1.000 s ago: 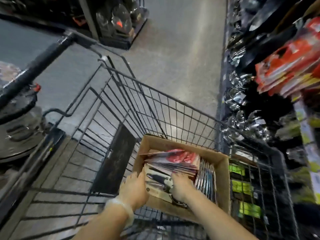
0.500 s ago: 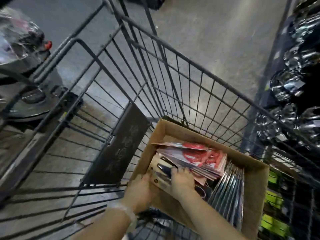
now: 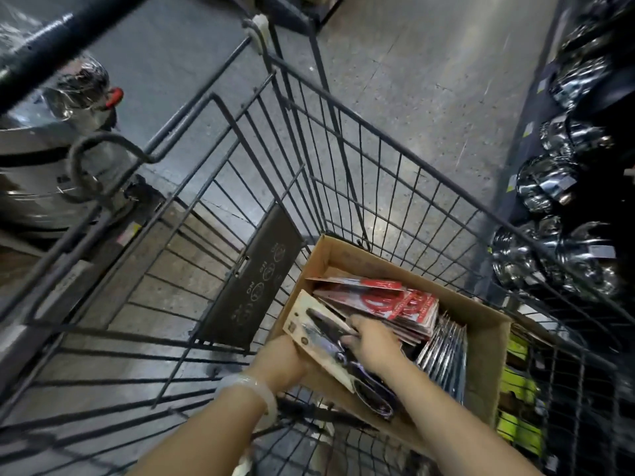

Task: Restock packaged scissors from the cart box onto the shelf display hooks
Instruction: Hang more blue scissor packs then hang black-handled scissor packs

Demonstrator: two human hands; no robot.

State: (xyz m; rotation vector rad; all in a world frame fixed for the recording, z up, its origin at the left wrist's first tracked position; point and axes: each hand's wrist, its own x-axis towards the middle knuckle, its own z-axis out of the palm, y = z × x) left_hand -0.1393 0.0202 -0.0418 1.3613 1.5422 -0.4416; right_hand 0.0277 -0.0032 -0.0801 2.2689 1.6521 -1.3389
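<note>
Both hands hold a tan-carded scissors pack (image 3: 319, 333) tilted up over the cardboard box's (image 3: 481, 369) near-left corner in the wire cart (image 3: 343, 149), the left hand (image 3: 280, 360) gripping its lower edge (fingers apparently curled underneath), the right hand (image 3: 372, 343) clasping its top, red packs (image 3: 388, 300) at two o'clock.

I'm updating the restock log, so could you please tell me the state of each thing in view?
Cardboard box: open, in the cart.
Tan scissors pack: tilted, gripped by both hands.
Red packs: stacked flat in the box.
Left hand: holding the pack's near edge.
Right hand: gripping the pack.
</note>
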